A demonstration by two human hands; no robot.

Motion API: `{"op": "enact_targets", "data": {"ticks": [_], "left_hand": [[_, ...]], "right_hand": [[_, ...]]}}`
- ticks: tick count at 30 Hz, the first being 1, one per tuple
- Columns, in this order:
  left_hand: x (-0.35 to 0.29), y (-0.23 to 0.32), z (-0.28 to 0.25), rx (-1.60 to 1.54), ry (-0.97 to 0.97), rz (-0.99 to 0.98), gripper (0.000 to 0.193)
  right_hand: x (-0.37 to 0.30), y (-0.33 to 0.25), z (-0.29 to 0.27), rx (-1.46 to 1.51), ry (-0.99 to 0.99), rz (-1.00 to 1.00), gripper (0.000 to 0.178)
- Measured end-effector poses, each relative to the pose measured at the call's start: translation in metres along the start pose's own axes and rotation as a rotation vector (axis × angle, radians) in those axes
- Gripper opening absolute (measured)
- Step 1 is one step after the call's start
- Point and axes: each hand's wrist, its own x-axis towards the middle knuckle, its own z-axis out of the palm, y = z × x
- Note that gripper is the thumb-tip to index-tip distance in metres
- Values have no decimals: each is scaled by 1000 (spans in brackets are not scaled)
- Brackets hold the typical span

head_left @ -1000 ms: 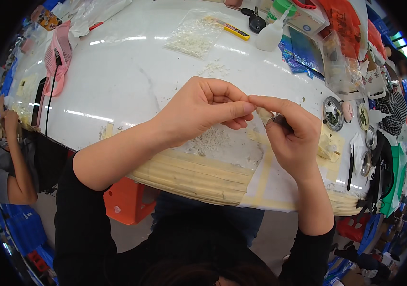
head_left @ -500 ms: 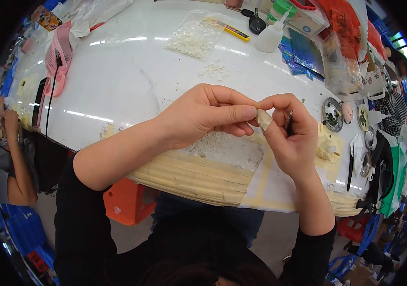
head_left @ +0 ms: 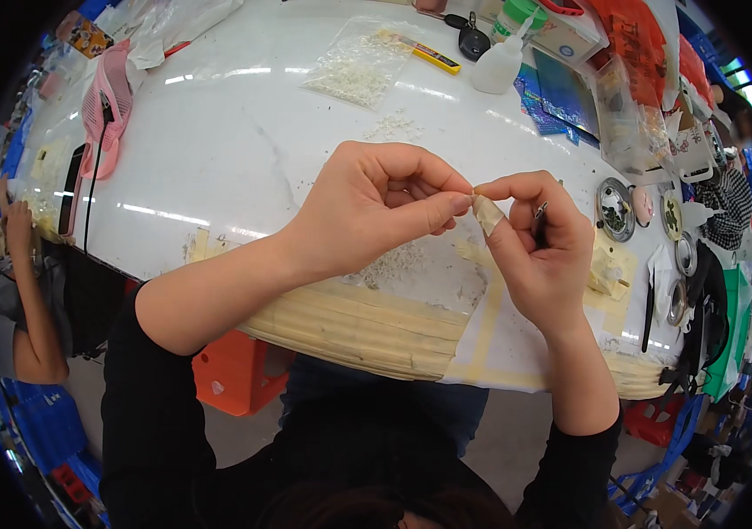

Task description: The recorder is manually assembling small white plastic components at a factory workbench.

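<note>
My left hand is closed in a pinch, thumb against the bent index finger. Its fingertips meet those of my right hand above the table's near edge. Whatever sits between the fingertips is too small to make out. Pale tape wraps the tip of my right thumb. A slim metal tool is tucked in the curled fingers of my right hand, mostly hidden. Under the hands lies a scatter of tiny white bits. More loose white bits lie farther back, below a clear bag of similar bits.
Yellow tape strips cover the table's near edge. A yellow cutter, car key and white squeeze bottle stand behind. Small round tins sit right. A pink mesh pouch lies left, near another person's arm.
My left hand has risen slightly away from me, its thumb now angled more upward. My right hand has shifted slightly right. The fingertips still meet.
</note>
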Motion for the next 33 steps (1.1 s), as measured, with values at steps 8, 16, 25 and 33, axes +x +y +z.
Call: {"op": "enact_targets", "data": {"ticks": [8, 16, 25, 33], "left_hand": [[-3, -2, 1, 182, 40, 142, 8], [3, -4, -2, 613, 84, 518, 6], [5, -6, -2, 789, 84, 658, 9], [6, -4, -3, 868, 96, 700, 11]], "right_hand": [[3, -6, -1, -129, -68, -71, 16], [2, 5, -4, -615, -101, -159, 27], [2, 5, -5, -727, -95, -180, 23], [2, 5, -3, -719, -88, -186, 23]]}}
